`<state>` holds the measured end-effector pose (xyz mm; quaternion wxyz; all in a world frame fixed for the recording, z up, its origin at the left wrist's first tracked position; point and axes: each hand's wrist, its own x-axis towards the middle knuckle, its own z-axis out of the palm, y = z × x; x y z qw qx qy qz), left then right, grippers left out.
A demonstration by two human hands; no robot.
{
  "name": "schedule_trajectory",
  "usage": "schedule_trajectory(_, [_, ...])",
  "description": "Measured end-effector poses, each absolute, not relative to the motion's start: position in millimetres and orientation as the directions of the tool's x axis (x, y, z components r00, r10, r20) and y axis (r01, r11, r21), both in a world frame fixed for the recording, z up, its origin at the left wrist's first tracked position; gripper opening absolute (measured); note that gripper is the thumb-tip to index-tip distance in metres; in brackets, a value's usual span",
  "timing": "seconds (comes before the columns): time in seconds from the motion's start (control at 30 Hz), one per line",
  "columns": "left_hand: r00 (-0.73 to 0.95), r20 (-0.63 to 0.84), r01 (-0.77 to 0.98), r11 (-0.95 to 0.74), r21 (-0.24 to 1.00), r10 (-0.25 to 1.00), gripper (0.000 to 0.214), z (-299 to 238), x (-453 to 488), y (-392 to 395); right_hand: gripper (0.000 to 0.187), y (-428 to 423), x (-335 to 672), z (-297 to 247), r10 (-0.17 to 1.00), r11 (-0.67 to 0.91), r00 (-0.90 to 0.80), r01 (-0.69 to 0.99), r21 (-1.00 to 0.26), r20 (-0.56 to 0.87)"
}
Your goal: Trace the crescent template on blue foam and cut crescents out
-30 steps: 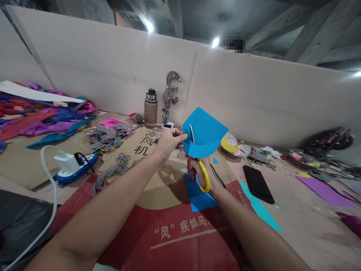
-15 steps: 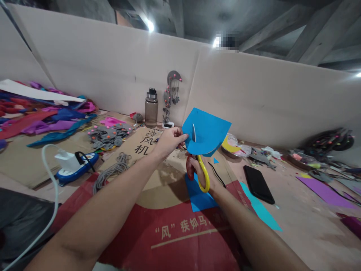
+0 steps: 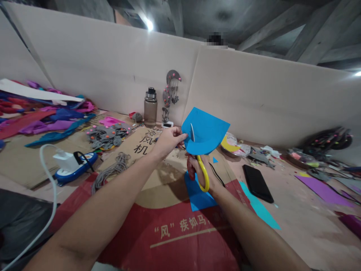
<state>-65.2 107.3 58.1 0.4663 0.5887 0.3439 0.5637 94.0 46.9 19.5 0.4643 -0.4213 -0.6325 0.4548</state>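
Note:
My left hand (image 3: 168,140) pinches the left edge of a blue foam sheet (image 3: 207,130) and holds it up above the table. My right hand (image 3: 203,174) is closed through the red and yellow handles of a pair of scissors (image 3: 202,171) just under the sheet. A blade tip (image 3: 192,132) shows through a slit in the blue sheet near its left side. Another blue piece (image 3: 199,194) lies flat on the red printed cardboard (image 3: 169,233) below my hands.
A black phone (image 3: 258,183) lies to the right, a grey bottle (image 3: 150,107) stands at the back wall. A white charger on a blue base (image 3: 70,165) and grey cord (image 3: 113,171) sit left. Coloured foam scraps (image 3: 42,116) pile at far left; purple sheet (image 3: 324,190) at right.
The blue sheet has tilted slightly and the scissors have shifted a little under it; both hands stay in nearly the same place.

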Motion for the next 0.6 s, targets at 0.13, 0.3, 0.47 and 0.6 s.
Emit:
schedule_trajectory(0.13, [0.131, 0.344, -0.121, -0.330, 0.936, 0.930, 0.017, 57.1, -65.4, 107.8, 0.025, 45.5, 92.4, 20.4, 0.962, 0.210, -0.196, 0.091, -0.974, 0.189])
schedule_trajectory(0.3, [0.131, 0.337, -0.130, -0.321, 0.938, 0.932, 0.016, 57.3, -64.2, 107.3, 0.028, 43.7, 90.7, 19.0, 0.963, 0.197, -0.194, 0.023, -0.980, 0.189])
schedule_trajectory(0.47, [0.132, 0.331, -0.126, -0.316, 0.940, 0.934, 0.016, 58.2, -63.6, 106.4, 0.031, 44.4, 91.1, 15.5, 0.965, 0.187, -0.188, 0.013, -0.982, 0.182])
schedule_trajectory(0.6, [0.130, 0.324, -0.134, -0.307, 0.942, 0.937, 0.016, 59.0, -63.5, 105.5, 0.028, 44.5, 92.3, 17.7, 0.962, 0.208, -0.194, 0.066, -0.976, 0.191])
